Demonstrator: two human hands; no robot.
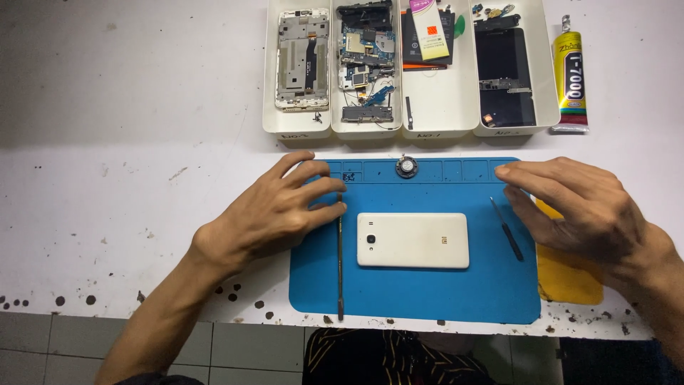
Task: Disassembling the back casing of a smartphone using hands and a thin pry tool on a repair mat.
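1. A white phone [412, 240] lies back-up near the middle of a blue work mat [427, 292], its camera end toward 9 o'clock.
2. The left hand [274, 210] rests palm-down on the mat's 9 o'clock edge, fingers [320, 191] spread and loose, holding nothing. The fingertips lie just beside the top of a long thin metal tool [340, 264]; I cannot tell whether they touch it.
3. That metal tool lies straight along the mat from 12 to 6 o'clock, just at 9 o'clock of the phone and apart from it.
4. The right hand [588, 210] hovers or rests over the mat's 3 o'clock side, fingers open and stretched toward 9 o'clock, gripping nothing.
5. A small dark-handled screwdriver [506, 228] lies slanted on the mat between the phone and the right hand, near the right fingertips.
6. A yellow pad [570, 281] lies partly under the right hand, at the mat's 3 o'clock edge.
7. A small round speaker part [406, 167] sits in the mat's tray strip at 12 o'clock of the phone.
8. Beyond the mat at 12 o'clock stand four white trays [442, 117] on the white table [128, 157], holding a phone frame, circuit boards, a battery and a dark screen.
9. A yellow glue tube [571, 75] lies just at 3 o'clock of the trays.
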